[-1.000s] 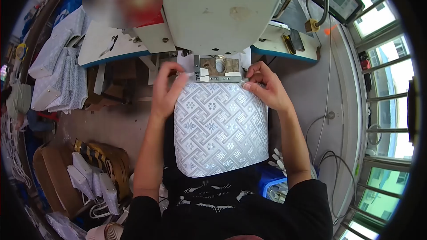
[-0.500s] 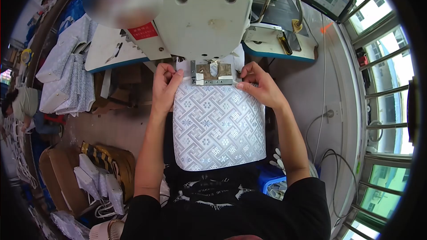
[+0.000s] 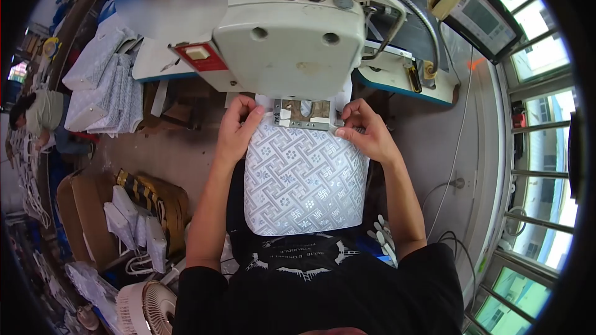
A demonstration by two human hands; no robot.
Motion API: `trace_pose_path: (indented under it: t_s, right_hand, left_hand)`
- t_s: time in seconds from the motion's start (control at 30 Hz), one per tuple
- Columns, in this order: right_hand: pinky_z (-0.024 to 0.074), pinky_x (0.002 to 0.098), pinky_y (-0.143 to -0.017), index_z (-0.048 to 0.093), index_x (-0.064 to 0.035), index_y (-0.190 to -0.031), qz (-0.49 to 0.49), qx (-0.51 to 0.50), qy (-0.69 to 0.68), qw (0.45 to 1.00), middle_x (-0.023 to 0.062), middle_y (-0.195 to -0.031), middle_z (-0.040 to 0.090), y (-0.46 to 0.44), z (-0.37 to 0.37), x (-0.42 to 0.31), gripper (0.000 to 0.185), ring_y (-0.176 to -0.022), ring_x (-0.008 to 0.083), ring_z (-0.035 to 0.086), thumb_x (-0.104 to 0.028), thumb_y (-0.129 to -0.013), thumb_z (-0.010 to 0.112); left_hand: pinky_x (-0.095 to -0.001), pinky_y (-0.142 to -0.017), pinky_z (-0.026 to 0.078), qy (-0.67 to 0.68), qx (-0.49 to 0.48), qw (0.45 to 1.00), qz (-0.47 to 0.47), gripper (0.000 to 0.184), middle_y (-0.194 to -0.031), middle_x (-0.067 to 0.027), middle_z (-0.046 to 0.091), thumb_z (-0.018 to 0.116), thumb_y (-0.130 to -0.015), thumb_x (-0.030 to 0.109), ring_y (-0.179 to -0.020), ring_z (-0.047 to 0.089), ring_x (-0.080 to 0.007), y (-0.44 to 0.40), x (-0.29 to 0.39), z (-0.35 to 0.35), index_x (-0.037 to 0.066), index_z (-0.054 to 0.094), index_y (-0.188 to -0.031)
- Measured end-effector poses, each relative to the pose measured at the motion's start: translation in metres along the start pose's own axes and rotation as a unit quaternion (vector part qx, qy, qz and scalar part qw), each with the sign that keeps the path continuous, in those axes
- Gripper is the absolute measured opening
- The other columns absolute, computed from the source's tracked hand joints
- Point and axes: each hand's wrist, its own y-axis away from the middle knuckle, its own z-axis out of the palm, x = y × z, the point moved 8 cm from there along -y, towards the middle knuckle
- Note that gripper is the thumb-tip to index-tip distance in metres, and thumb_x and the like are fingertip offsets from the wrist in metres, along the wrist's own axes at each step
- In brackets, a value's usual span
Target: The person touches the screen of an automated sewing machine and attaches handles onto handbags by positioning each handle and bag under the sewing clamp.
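A white and grey patterned bag (image 3: 304,183) hangs from the sewing machine (image 3: 292,46), its lower end near my shirt. The metal clamp frame (image 3: 302,125) of the machine lies over the bag's top edge. At the left of the clamp, my left hand (image 3: 241,125) is closed, thumb and fingers pinching the bag's upper left corner. On the other side my right hand (image 3: 370,134) pinches the upper right edge, thumb flat on the patterned surface and fingers curled. The needle area is partly hidden beneath the machine head.
Several similar bags (image 3: 102,87) are stacked at the left by the white worktable (image 3: 152,62). Lower left are a cardboard box (image 3: 87,217), white pieces (image 3: 133,223) and a fan (image 3: 146,310). A monitor (image 3: 484,18) stands upper right. Another person (image 3: 46,115) is at the far left.
The camera view has shifted, showing more of the machine's top and the fan. Both hands keep their hold on the bag beside the clamp, with little visible movement.
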Motion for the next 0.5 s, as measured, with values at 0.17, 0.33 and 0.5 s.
trace_pose_path:
  t_s: [0.17, 0.33, 0.5]
  right_hand:
    - [0.0479, 0.0237, -0.080, 0.053, -0.0023, -0.118, -0.047, 0.038, 0.019, 0.998, 0.0022, -0.098, 0.062, 0.010, 0.007, 0.000, 0.034, -0.082, 0.0075, 0.059, -0.009, -0.095, 0.078]
    - [0.0489, 0.0291, -0.086, 0.057, -0.0010, -0.122, -0.117, 0.115, 0.170, 0.972, 0.0051, -0.100, 0.067, 0.017, 0.012, -0.030, 0.031, -0.092, 0.0145, 0.062, -0.011, -0.098, 0.073]
    - [0.0482, 0.0328, -0.088, 0.067, -0.0013, -0.115, -0.114, 0.171, 0.207, 0.957, 0.0070, -0.103, 0.071, 0.029, 0.016, -0.032, 0.020, -0.096, 0.0193, 0.061, -0.012, -0.099, 0.072]
  left_hand:
    - [-0.0248, -0.070, 0.044, -0.063, -0.007, 0.998, -0.002, 0.020, -0.088, 0.0008, 0.060, 0.069, -0.104, 0.019, -0.079, 0.052, -0.0066, 0.003, 0.010, 0.001, 0.003, 0.058, -0.105]
    - [-0.0262, -0.070, 0.044, -0.109, -0.044, 0.993, 0.015, 0.020, -0.087, -0.0001, 0.061, 0.069, -0.103, 0.019, -0.079, 0.053, -0.0075, 0.000, 0.025, 0.006, 0.002, 0.059, -0.106]
    - [-0.0253, -0.068, 0.043, -0.058, -0.090, 0.994, 0.029, 0.020, -0.085, 0.0018, 0.060, 0.070, -0.102, 0.019, -0.077, 0.051, -0.0066, -0.006, 0.018, 0.010, 0.002, 0.060, -0.106]
